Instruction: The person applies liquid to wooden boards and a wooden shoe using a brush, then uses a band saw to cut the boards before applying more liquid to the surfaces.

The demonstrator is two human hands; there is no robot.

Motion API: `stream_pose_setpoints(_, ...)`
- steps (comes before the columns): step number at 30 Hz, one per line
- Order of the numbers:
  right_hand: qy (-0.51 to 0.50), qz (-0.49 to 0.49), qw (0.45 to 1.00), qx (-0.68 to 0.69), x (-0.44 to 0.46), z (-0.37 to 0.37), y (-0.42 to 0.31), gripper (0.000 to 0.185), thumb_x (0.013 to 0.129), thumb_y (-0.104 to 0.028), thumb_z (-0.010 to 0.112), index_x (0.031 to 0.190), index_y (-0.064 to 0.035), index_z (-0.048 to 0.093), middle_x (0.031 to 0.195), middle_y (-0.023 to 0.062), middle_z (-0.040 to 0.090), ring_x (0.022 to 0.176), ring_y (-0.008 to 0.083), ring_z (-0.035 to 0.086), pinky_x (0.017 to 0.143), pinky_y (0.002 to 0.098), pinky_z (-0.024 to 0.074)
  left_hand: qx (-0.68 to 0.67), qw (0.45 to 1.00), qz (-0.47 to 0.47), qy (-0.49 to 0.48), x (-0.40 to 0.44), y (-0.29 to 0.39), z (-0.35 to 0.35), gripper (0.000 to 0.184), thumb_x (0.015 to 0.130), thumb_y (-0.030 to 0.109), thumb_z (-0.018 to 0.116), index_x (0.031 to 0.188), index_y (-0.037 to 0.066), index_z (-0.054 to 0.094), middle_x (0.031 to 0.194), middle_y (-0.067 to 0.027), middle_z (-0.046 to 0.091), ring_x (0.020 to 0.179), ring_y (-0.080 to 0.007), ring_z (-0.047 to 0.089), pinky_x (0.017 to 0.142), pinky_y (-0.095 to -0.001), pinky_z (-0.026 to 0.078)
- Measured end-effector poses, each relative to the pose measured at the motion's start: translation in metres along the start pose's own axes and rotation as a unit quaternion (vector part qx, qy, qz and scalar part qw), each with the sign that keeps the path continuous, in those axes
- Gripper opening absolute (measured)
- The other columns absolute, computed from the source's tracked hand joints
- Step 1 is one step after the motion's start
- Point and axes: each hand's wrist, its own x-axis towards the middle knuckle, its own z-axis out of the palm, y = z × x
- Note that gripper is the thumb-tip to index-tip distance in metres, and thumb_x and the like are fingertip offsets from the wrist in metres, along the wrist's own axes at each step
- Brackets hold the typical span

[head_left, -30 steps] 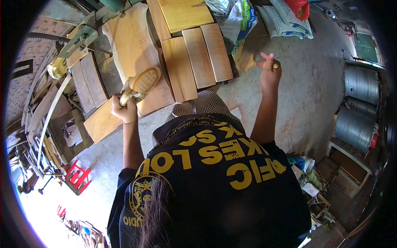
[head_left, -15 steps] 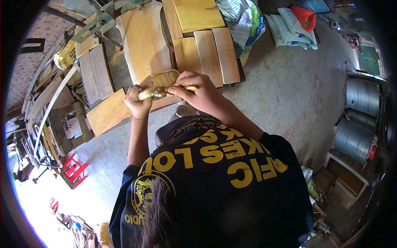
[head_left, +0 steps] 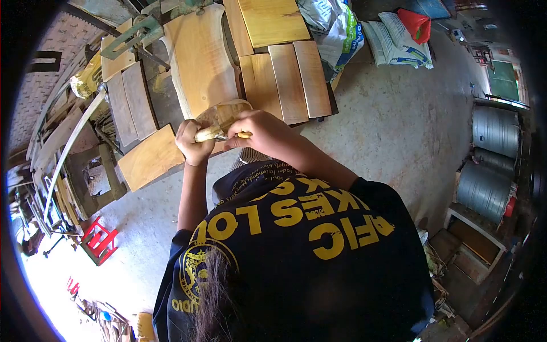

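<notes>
A woodworking workshop — wooden boards (head_left: pixel 205 62) cover a bench, with offcuts (head_left: pixel 68 194) piled alongside.

The left hand (head_left: pixel 194 142) and right hand (head_left: pixel 257 130) curl close together.

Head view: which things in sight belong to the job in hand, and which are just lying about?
Apparently in the job:
oval-ended piece, held in the left hand
yellow-handled tool, held in the right hand

Seemingly just lying about:
wooden boards
metal drums
red bag on the sacks
</notes>
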Motion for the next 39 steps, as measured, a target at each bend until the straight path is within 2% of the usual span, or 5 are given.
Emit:
stream_pose_setpoints(15, 0.135, 0.058, 0.951, 0.271, -0.004, -0.040, 0.041, 0.016, 0.088, -0.015, 0.061, 0.084, -0.0006, 0.067, 0.076, 0.0077, 0.066, 0.057, 0.0129, 0.062, 0.054, 0.0242, 0.0515, 0.019, 0.999, -0.025, 0.042, 0.010, -0.004, 0.011, 0.016, 0.062, 0.006, 0.065, 0.063, 0.005, 0.049, 0.061, -0.0116, 0.055, 0.055, -0.0293, 0.055, 0.051, -0.0349, 0.043)
stream_pose_setpoints(25, 0.157, -0.030, 0.972, -0.173, 0.004, -0.157, 0.152, 0.020, 0.083, -0.017, 0.068, 0.076, 0.0017, 0.065, 0.064, 0.0091, 0.056, 0.054, 0.0144, 0.054, 0.052, 0.0286, 0.0422, 0.035, 0.993, -0.103, 0.051, 0.022, -0.002, 0.013, 0.009, 0.064, 0.005, 0.061, 0.065, 0.003, 0.053, 0.060, -0.0129, 0.056, 0.052, -0.0259, 0.055, 0.050, -0.0311, 0.044)
stream_pose_setpoints(29, -0.010, 0.256, 0.965, 0.062, -0.013, -0.165, 0.121, 0.027, 0.081, -0.025, 0.070, 0.073, 0.0005, 0.065, 0.064, 0.0106, 0.060, 0.059, 0.0216, 0.061, 0.054, 0.0314, 0.0457, 0.045, 0.991, -0.110, 0.062, 0.016, -0.008, 0.011, 0.010, 0.061, 0.007, 0.059, 0.068, 0.003, 0.053, 0.061, -0.0128, 0.054, 0.050, -0.0245, 0.052, 0.050, -0.0289, 0.044)
stream_pose_setpoints(32, 0.068, -0.033, 0.993, -0.090, 0.008, -0.182, 0.172, 0.024, 0.084, -0.023, 0.067, 0.074, -0.0010, 0.065, 0.065, 0.0083, 0.058, 0.055, 0.0182, 0.056, 0.050, 0.0308, 0.0428, 0.051, 0.993, -0.080, 0.076, 0.015, -0.012, 0.012, 0.009, 0.061, 0.007, 0.058, 0.069, 0.003, 0.054, 0.059, -0.0125, 0.052, 0.049, -0.0228, 0.051, 0.050, -0.0280, 0.043)
stream_pose_setpoints(39, -0.070, -0.106, 0.990, -0.053, -0.043, -0.143, 0.138, 0.022, 0.082, -0.019, 0.068, 0.066, -0.0049, 0.062, 0.060, 0.0096, 0.052, 0.051, 0.0253, 0.054, 0.048, 0.0354, 0.0428, 0.102, 0.965, -0.185, 0.157, 0.001, 0.012, 0.013, 0.005, 0.063, 0.005, 0.054, 0.064, 0.003, 0.050, 0.054, -0.0060, 0.047, 0.049, -0.0108, 0.043, 0.049, -0.0244, 0.040)
